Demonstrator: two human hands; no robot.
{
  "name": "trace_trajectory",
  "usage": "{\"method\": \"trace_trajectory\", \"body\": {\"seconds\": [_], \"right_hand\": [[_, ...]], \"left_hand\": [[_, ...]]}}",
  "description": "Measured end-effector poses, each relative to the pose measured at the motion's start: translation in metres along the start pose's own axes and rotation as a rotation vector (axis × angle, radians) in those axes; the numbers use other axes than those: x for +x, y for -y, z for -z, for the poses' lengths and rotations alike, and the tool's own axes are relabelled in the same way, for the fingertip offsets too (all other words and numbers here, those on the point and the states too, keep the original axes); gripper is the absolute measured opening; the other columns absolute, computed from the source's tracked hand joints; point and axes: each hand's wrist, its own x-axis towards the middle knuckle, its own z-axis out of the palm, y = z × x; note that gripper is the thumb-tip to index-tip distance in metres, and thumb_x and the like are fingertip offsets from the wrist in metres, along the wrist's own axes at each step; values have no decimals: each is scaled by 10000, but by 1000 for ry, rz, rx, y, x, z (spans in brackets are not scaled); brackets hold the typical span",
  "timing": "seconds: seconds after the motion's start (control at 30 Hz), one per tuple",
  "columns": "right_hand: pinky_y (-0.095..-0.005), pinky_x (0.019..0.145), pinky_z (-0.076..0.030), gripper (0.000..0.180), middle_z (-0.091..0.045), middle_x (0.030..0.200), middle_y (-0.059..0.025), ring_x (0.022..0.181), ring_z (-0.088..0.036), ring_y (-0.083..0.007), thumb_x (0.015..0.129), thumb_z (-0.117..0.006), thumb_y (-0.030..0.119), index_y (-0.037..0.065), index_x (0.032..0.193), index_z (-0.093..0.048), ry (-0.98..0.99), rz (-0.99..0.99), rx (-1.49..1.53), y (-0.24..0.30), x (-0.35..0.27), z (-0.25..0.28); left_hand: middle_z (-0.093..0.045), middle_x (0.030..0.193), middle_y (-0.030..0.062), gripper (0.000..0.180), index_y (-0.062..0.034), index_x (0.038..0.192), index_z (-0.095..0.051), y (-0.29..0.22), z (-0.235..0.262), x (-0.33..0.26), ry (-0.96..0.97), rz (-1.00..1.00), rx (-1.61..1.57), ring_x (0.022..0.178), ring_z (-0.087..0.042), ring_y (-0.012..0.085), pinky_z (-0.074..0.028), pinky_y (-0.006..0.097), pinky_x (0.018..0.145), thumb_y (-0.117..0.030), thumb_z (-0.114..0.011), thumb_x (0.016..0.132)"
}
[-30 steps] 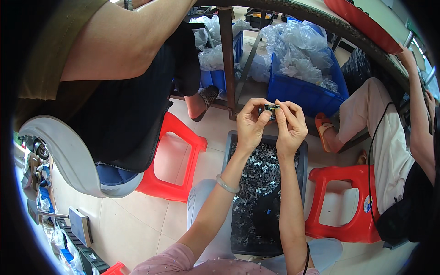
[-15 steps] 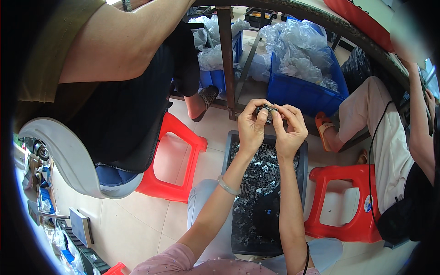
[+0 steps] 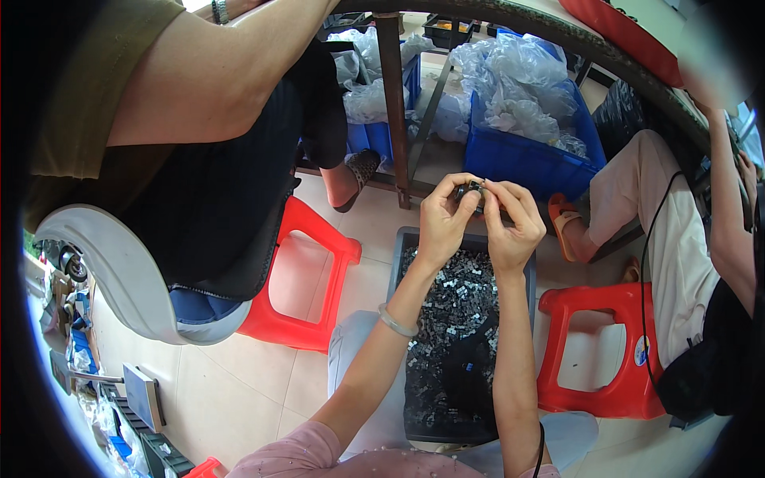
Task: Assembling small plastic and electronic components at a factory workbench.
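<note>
Above the far end of a dark grey bin [image 3: 396, 263], my two hands meet around a small dark part [image 3: 476, 187] with a greenish and metallic look; its exact kind is too small to make out. My left hand [image 3: 443, 219] grips it between thumb and fingers. From the other side, the thumb and fingertips of my right hand [image 3: 514, 225] pinch at its edge. Below them, the bin holds a heap of small black and silvery pieces [image 3: 450, 319], with a black sheet or bag-like patch among them nearer to me.
Red plastic stools [image 3: 339, 263] [image 3: 558, 350] stand on both sides of the bin. Blue crates [image 3: 518, 163] of clear plastic bags sit under the table [image 3: 394, 103] ahead. One person sits close on my left in a grey chair [image 3: 119, 263], another on my right in light trousers [image 3: 661, 215].
My right hand has shifted slightly right, away from the left. The small part has turned between my fingers and shows more of its face.
</note>
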Motion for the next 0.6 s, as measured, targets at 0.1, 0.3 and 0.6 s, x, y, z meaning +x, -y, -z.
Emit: {"method": "trace_trajectory", "body": {"seconds": [0.1,0.3,0.6], "right_hand": [[-251,585,-504,120,-652,852,-101,663,-633,-149,770,-661,-42,-18,885,-686,33,-95,-10,-4,0,5],[-224,565,-490,72,-660,837,-73,666,-618,-103,822,-648,18,-30,875,-652,135,-370,68,-18,-8,17],[-203,659,-503,82,-659,844,-63,743,-612,-85,867,-627,9,-27,938,-648,170,-651,530,-9,-9,42]], "left_hand": [[-614,887,-2,155,9,1011,-600,2,-4,0,69,71,-129,774,-543,38,-482,206,702,-72,-627,881],[-605,887,21,172,12,1030,-594,15,5,1,174,251,81,739,-573,55,-538,218,651,8,-569,860],[-606,801,54,149,16,883,-628,-4,-1,-7,171,376,46,645,-570,81,-522,230,472,-54,-499,859]]}}
